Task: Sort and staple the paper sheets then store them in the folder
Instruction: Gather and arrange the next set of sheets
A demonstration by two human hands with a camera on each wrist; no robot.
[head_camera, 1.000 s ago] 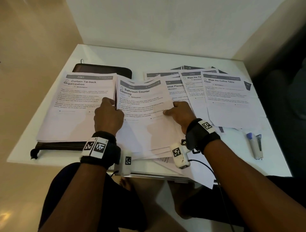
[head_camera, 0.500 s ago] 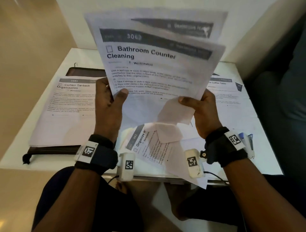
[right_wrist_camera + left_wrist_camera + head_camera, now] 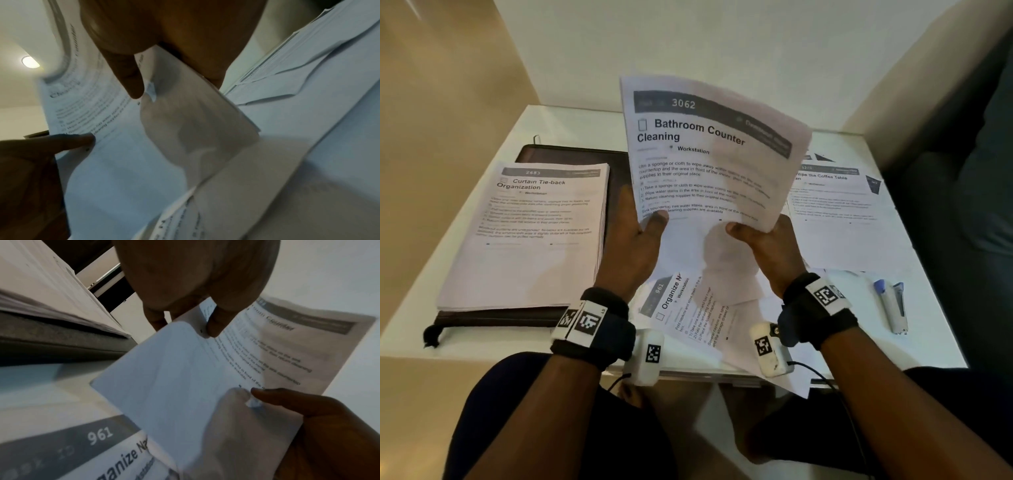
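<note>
I hold the "Bathroom Counter Cleaning" sheets (image 3: 709,157) upright above the table's middle. My left hand (image 3: 635,240) grips their left edge with the thumb on the front. My right hand (image 3: 763,243) pinches the lower right edge. The same sheets (image 3: 236,363) show between both thumbs in the left wrist view, and the sheets (image 3: 127,146) show in the right wrist view. A "Curtain Tie-back Organization" stack (image 3: 534,233) lies on the dark folder (image 3: 571,156) at the left. An "Organize" sheet (image 3: 688,318) lies under my hands. The stapler (image 3: 893,306) rests at the right.
"Wipe the Coffee Table" sheets (image 3: 839,212) and other loose pages spread over the right half of the white table (image 3: 571,123). Some pages overhang the front edge. Walls enclose the table at the back and left. A dark seat stands at the right.
Both hands lifted the "Bathroom Counter Cleaning" sheets off the table and raised them upright. They have since lowered them a little and tilted them to the right.
</note>
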